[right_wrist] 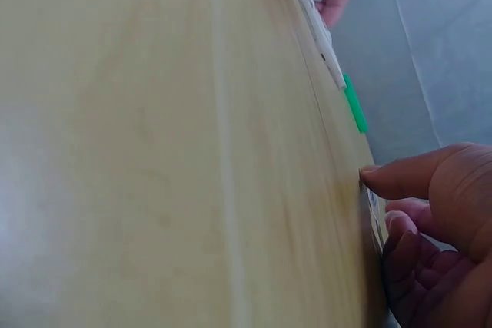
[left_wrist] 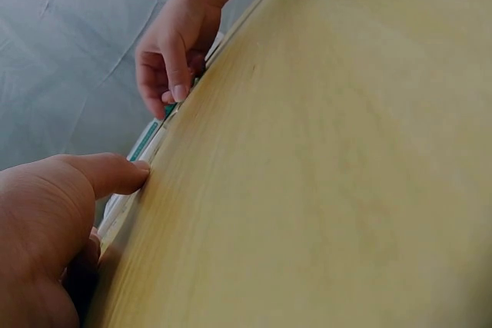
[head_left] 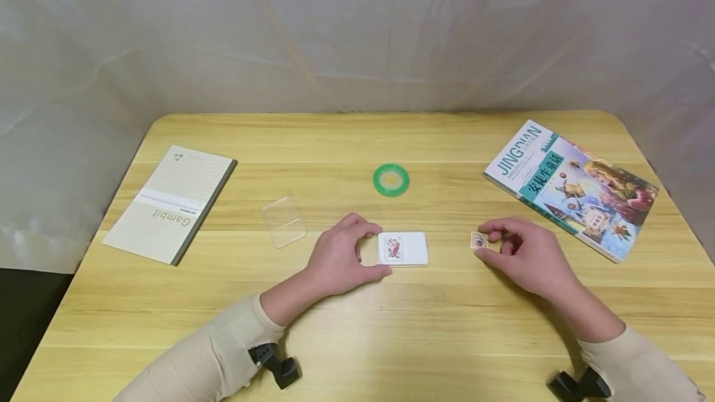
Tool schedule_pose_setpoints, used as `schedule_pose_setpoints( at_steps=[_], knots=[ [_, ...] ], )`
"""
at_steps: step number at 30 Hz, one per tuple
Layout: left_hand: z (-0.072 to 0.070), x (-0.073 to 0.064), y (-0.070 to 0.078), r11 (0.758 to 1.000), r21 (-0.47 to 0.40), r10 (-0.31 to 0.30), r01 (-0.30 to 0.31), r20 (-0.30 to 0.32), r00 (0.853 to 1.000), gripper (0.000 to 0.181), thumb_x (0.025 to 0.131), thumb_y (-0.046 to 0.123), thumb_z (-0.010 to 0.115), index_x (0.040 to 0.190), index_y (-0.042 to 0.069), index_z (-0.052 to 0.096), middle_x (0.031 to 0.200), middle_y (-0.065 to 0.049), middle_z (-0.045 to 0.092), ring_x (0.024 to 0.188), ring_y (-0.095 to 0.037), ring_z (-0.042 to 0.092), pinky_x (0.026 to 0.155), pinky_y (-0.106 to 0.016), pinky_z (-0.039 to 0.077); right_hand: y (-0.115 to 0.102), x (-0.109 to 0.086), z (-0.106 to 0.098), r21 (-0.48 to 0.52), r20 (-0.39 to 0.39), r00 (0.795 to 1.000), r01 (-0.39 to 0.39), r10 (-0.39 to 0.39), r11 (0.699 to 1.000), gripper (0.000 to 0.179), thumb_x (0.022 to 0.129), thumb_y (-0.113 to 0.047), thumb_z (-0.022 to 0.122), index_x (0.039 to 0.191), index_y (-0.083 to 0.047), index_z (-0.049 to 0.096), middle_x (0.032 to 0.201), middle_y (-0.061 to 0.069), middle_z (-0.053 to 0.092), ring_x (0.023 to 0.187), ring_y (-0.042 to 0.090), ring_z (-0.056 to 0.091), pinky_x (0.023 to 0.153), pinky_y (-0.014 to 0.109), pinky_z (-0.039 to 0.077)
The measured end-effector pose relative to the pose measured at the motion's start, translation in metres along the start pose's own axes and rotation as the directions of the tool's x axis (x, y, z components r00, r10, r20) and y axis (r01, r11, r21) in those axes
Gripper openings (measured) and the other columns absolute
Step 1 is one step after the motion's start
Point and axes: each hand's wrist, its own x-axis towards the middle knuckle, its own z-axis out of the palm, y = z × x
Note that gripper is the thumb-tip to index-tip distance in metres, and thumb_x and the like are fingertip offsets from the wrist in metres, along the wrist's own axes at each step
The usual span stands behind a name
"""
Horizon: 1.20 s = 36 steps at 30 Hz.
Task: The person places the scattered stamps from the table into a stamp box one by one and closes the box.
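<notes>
On the table in front of me lies a thin white rectangular block (head_left: 414, 249), like a stack of cards. A small stamp with a red floral picture (head_left: 393, 247) lies on its left half. My left hand (head_left: 345, 256) grips the block's left end, thumb at the near corner and fingers at the far one. To the right, my right hand (head_left: 522, 254) pinches a second small stamp (head_left: 478, 240) with a dark design by its right edge, low over the table. In the right wrist view the block (right_wrist: 323, 40) shows edge-on, with the stamp (right_wrist: 374, 209) beside the right thumb.
A roll of green tape (head_left: 391, 189) lies beyond the block. A clear plastic cover (head_left: 284, 222) lies left of the left hand. Farther left is a notebook (head_left: 162, 216); a colourful storybook (head_left: 581, 194) lies at the right. A grey curtain (head_left: 357, 30) hangs behind the table.
</notes>
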Motion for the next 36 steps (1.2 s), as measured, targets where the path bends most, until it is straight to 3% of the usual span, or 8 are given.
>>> schedule_pose_setpoints(
  at_steps=[10,15,26,36],
  knots=[
    [-0.0001,0.0011,0.0002,1.0,0.0,0.0,0.0,0.006,1.0,0.06,0.067,0.04,0.091,0.117,0.013,0.07,0.103,0.006,0.058,0.061,0.002,0.049,0.06,-0.025,0.044,0.0004,0.0037,-0.0021,-0.032,0.051,0.997,-0.055,0.057,0.998,0.026,0.082,-0.024,0.085,0.102,-0.013,0.073,0.087,0.001,0.063,0.061,0.015,0.051,0.056,0.027,0.039],
    [-0.0008,0.0005,0.0008,1.0,-0.003,-0.003,0.003,0.006,1.0,0.061,0.067,0.04,0.091,0.117,0.012,0.07,0.104,0.007,0.058,0.061,0.002,0.049,0.06,-0.025,0.044,-0.0001,0.0042,-0.0018,-0.041,0.078,0.996,-0.044,0.047,0.998,0.022,0.084,-0.021,0.083,0.101,-0.014,0.071,0.087,0.003,0.058,0.064,0.016,0.048,0.059,0.029,0.038],
    [-0.0012,-0.0004,0.0004,1.0,-0.007,-0.008,0.008,0.006,1.0,0.06,0.067,0.04,0.091,0.116,0.013,0.07,0.103,0.008,0.057,0.061,0.002,0.049,0.06,-0.025,0.044,0.0009,0.0007,0.0015,0.006,0.012,0.995,0.102,-0.102,0.995,0.023,0.081,-0.008,0.084,0.097,-0.019,0.071,0.073,-0.006,0.057,0.059,0.011,0.05,0.052,0.024,0.04],
    [-0.0001,0.0006,-0.0002,1.0,-0.006,-0.008,0.008,0.004,1.0,0.06,0.067,0.039,0.092,0.116,0.013,0.071,0.102,0.007,0.057,0.061,0.002,0.049,0.06,-0.025,0.044,0.0034,-0.0002,0.0033,0.062,-0.006,0.999,0.036,-0.035,0.997,0.022,0.079,-0.01,0.086,0.096,-0.015,0.074,0.072,-0.006,0.062,0.062,0.012,0.056,0.055,0.021,0.043]
  ],
)
